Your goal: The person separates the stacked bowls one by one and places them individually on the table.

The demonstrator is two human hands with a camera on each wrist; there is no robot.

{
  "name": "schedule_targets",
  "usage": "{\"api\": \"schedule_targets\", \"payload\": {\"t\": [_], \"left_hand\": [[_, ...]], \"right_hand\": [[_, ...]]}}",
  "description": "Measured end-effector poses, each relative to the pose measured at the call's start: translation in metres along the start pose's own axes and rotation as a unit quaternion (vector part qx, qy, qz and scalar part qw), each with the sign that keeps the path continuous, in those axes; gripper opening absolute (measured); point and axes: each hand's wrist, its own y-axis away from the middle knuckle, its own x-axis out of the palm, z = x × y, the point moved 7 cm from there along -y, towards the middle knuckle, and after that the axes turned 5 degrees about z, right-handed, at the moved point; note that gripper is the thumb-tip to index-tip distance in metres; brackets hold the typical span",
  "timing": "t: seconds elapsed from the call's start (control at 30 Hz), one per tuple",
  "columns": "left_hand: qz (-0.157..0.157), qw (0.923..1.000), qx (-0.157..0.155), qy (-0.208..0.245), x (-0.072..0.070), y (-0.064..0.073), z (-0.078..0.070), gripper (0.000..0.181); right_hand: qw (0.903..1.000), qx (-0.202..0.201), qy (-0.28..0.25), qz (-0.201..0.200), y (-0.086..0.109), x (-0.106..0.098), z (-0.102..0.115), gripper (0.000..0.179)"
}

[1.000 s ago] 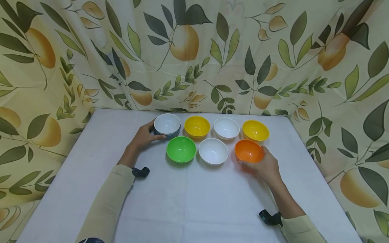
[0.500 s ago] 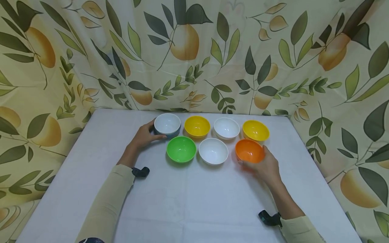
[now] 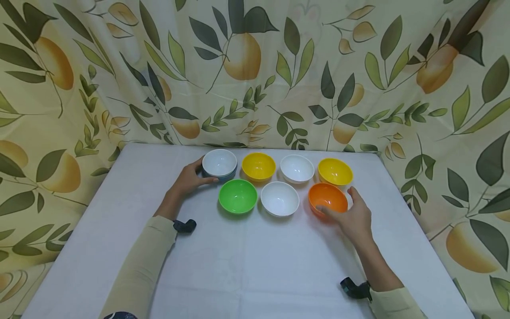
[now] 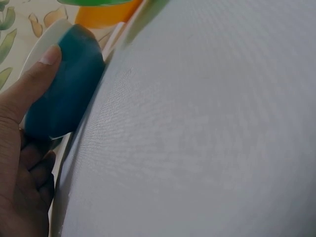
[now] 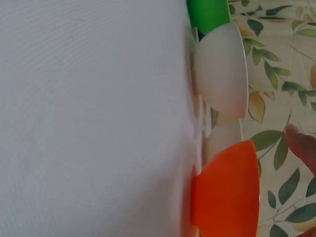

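Note:
My left hand [image 3: 188, 179] grips a blue bowl [image 4: 69, 84] at the back left of the table, its thumb against the outer wall. A white bowl [image 3: 219, 162] sits nested inside that blue bowl. At the front right of the group stands an orange bowl [image 3: 328, 198] on its base. My right hand [image 3: 353, 217] is spread beside it, the thumb overlapping its near rim in the head view. In the right wrist view the thumb [image 5: 302, 145] is apart from the orange bowl's rim.
Between the hands stand a green bowl [image 3: 237, 196], a white bowl [image 3: 280, 199], a yellow bowl [image 3: 258, 166] and another white bowl [image 3: 297, 169]. A second yellow bowl [image 3: 335, 171] is behind the orange one. The white-covered table [image 3: 247, 261] ends at a patterned curtain [image 3: 255, 102].
My right hand has let go of the orange bowl, its fingers and thumb lifting up and away from the wall. The left hand and the other bowls stay in place.

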Motion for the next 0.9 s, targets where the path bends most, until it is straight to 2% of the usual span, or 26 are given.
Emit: {"api": "schedule_targets", "payload": {"t": [0.17,0.47,0.6,0.9], "left_hand": [[-0.002,1.0000,-0.001,0.000,0.000,0.001,0.000,0.107],[-0.002,1.0000,0.003,-0.004,0.000,0.001,0.000,0.107],[-0.001,1.0000,0.005,-0.004,0.000,0.002,0.000,0.107],[0.001,1.0000,0.006,0.000,0.000,0.001,0.000,0.108]], "right_hand": [[0.9999,-0.008,-0.004,-0.009,0.002,-0.005,0.009,0.113],[0.9998,-0.021,-0.004,-0.003,0.002,-0.002,0.027,0.113],[0.9997,-0.024,-0.002,0.003,0.003,0.000,0.035,0.112],[0.9971,-0.067,-0.005,0.036,0.001,0.010,0.064,0.116]]}}
